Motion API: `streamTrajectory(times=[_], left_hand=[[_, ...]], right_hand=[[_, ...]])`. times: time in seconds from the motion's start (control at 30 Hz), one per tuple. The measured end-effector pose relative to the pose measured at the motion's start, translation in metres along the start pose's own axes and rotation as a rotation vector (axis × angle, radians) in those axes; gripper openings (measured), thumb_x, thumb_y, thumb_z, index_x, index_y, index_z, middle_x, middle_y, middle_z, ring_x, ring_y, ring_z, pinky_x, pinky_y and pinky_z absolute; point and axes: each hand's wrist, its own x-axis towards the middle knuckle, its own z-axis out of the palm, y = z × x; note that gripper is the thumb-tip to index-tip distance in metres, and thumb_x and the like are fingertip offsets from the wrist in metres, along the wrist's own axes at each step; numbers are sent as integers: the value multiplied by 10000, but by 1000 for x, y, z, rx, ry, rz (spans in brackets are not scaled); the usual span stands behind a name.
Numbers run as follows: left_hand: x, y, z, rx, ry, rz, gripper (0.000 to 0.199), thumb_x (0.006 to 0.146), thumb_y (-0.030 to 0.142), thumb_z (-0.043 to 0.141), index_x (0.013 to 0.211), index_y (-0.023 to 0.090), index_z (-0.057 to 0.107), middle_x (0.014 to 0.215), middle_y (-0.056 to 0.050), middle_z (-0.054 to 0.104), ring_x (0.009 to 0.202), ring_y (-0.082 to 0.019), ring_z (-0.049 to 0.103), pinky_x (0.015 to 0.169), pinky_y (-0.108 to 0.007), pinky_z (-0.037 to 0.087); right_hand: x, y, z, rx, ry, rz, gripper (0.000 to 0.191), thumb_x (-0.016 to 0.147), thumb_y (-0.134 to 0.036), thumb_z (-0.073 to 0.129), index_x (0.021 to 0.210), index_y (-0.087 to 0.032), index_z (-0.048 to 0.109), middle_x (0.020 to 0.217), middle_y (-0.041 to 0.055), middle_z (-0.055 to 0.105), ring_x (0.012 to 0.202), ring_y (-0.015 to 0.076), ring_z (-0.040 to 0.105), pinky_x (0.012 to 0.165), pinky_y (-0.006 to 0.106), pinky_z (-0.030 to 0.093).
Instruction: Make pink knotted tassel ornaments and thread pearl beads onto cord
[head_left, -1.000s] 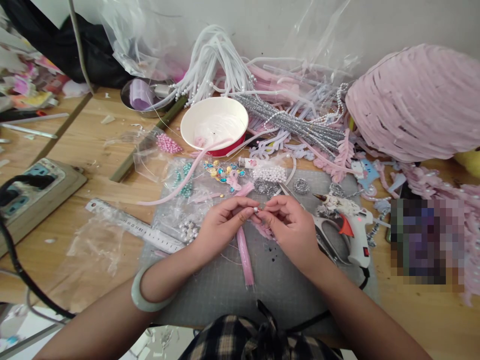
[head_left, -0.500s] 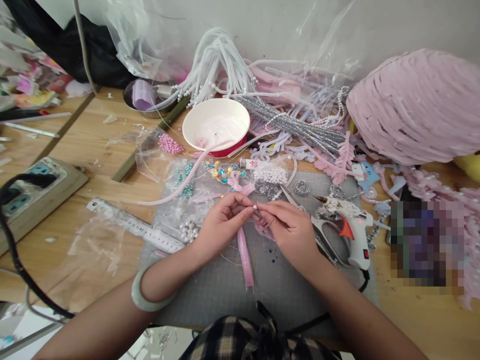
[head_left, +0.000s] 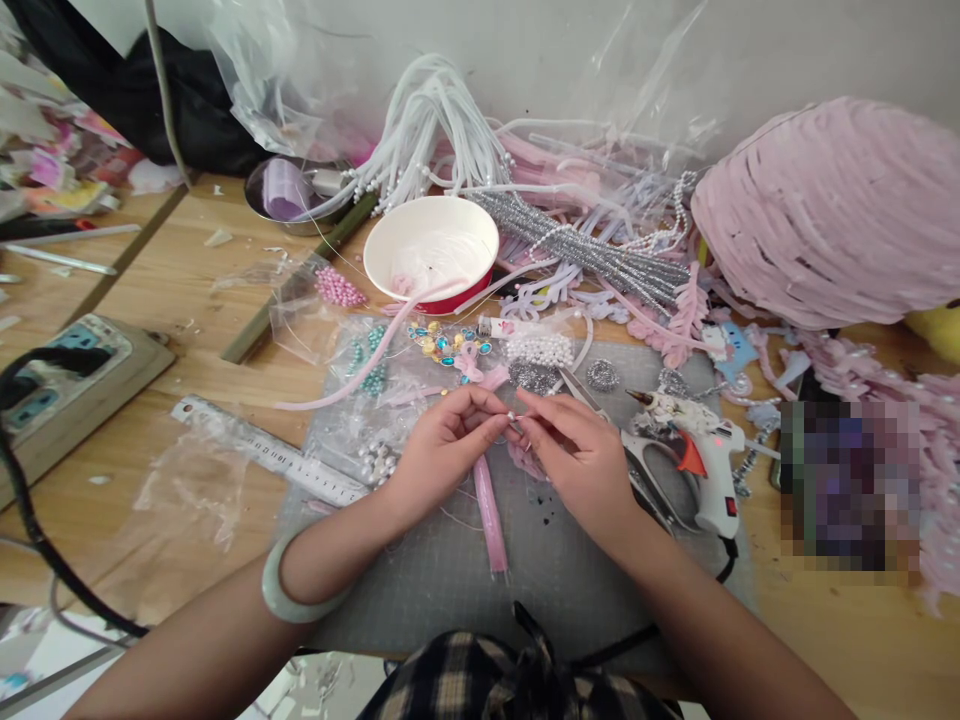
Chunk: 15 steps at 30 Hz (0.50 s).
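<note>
Over the grey cutting mat [head_left: 427,600], my left hand [head_left: 439,450] pinches a small white pearl bead [head_left: 511,416] between thumb and forefinger. My right hand [head_left: 585,455] meets it from the other side, thumb and fingertips closed at the bead. Whatever the right fingertips hold is too small to make out. Below the hands lies a shiny pink strip [head_left: 490,520]. Just beyond them are a cluster of white pearl beads [head_left: 538,350], silver tinsel coils [head_left: 534,377] and blue and gold gems [head_left: 450,345]. Scissors [head_left: 660,480] lie by my right hand.
At the right, a hot glue gun [head_left: 716,470] stands on the mat near a large pink fuzzy bundle [head_left: 832,215]. A steel ruler [head_left: 262,450] and a power strip [head_left: 82,380] are at the left. A white-and-red bowl [head_left: 480,285] and silver tinsel stems [head_left: 592,250] are behind.
The right fingers have shifted slightly at the bead, with the forefinger raised a little. My left hand keeps its pinch in the same place.
</note>
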Motion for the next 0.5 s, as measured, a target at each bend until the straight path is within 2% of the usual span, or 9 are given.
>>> streamTrajectory(times=[0.17,0.37,0.5], left_hand=[[0,1,0,-12,14,2,107,789,236,634,831,151,585,729,-5,671,689,-127,646,694,-245,513],[0,0,0,-40,46,-34,145,748,210,670,863,145,608,757,-12,687,711,-135,665,702,-246,525],[1,0,0,-30,58,-29,164,733,222,679,864,145,619,759,-15,687,714,-141,665,714,-258,525]], right_hand=[[-2,1,0,12,-11,60,216,821,-137,546,954,-226,691,874,32,692,756,144,633,677,270,519],[-2,-2,0,106,9,183,104,795,-179,593,825,-201,690,792,21,696,661,136,642,611,248,526],[-1,-4,0,146,9,232,102,781,-178,601,791,-198,701,737,18,699,615,136,639,558,236,521]])
